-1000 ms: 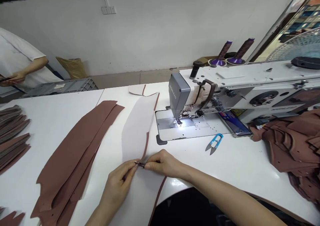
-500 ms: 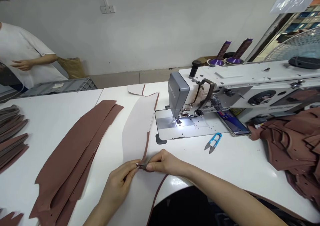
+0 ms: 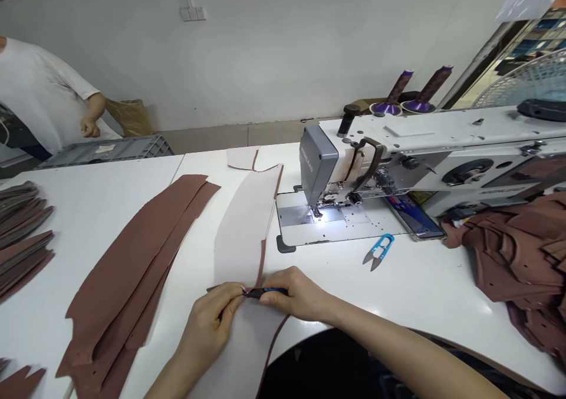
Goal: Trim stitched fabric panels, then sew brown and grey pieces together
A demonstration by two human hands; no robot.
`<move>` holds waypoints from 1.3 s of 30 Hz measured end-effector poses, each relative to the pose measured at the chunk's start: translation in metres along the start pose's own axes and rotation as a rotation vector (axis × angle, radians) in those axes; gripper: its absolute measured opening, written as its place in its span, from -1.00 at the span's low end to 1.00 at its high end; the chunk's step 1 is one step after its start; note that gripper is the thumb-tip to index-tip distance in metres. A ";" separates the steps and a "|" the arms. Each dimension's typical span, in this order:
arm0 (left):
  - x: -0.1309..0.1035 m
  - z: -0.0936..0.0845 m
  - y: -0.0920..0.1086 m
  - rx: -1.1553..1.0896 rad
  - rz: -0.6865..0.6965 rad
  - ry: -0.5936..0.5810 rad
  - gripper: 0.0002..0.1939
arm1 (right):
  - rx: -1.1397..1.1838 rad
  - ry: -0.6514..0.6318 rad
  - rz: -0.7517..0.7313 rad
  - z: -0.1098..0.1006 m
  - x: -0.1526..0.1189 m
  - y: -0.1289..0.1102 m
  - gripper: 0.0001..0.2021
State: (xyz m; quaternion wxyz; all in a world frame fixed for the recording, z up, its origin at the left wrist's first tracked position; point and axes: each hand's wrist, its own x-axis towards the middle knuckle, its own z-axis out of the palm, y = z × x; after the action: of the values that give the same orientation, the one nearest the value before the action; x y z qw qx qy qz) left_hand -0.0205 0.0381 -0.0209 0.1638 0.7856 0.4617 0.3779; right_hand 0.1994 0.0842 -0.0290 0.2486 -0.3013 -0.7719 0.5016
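A long pale-backed panel (image 3: pixel 241 234) with brown edging lies over the table in front of me. My left hand (image 3: pixel 212 316) is closed in a pinch on the left end of a narrow dark strip (image 3: pixel 254 293), right above the panel. At the strip's other end, my right hand (image 3: pixel 294 293) pinches it between thumb and fingers; a bluish patch shows there. A dark pointed tip sticks out behind my left hand. Whether the strip is joined to the panel's edging I cannot tell. Blue-handled thread snips (image 3: pixel 379 251) lie to the right, apart from both hands.
The sewing machine (image 3: pixel 318 163) stands right of the panel, its needle area lit, with a phone (image 3: pixel 415 219) beside its bed. Overlapping brown pieces (image 3: pixel 137 269) lie at left. More brown pieces (image 3: pixel 522 251) are heaped at right. Another person (image 3: pixel 48 98) stands by a grey crate (image 3: pixel 110 151).
More of the dark strip shows between my hands, and its bluish patch and the pointed tip have come into sight. The other person's hand has lowered toward the crate.
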 end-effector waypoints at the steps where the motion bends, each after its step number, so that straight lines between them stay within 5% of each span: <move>1: 0.000 0.000 0.000 -0.001 -0.002 -0.004 -0.83 | -0.005 0.004 -0.010 0.000 -0.001 -0.001 -0.54; 15: 0.000 0.001 0.001 -0.015 -0.008 -0.050 -0.83 | 0.199 0.037 0.120 0.005 -0.004 0.002 -0.54; 22: 0.004 -0.002 0.010 -0.068 -0.052 -0.107 -0.85 | 0.795 -0.085 0.307 0.008 -0.004 0.004 -0.51; 26: 0.009 -0.004 0.016 -0.108 -0.044 -0.131 -0.85 | 0.947 -0.154 0.310 0.010 -0.008 0.003 -0.48; 39: 0.014 -0.007 0.023 -0.028 0.136 -0.046 -0.80 | 0.687 -0.023 0.237 0.006 -0.011 -0.007 -0.48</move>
State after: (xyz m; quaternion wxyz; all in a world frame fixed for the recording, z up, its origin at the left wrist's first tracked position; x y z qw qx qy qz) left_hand -0.0077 0.0377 0.0035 0.1592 0.8214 0.3980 0.3763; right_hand 0.2013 0.0704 -0.0256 0.2666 -0.2819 -0.5207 0.7605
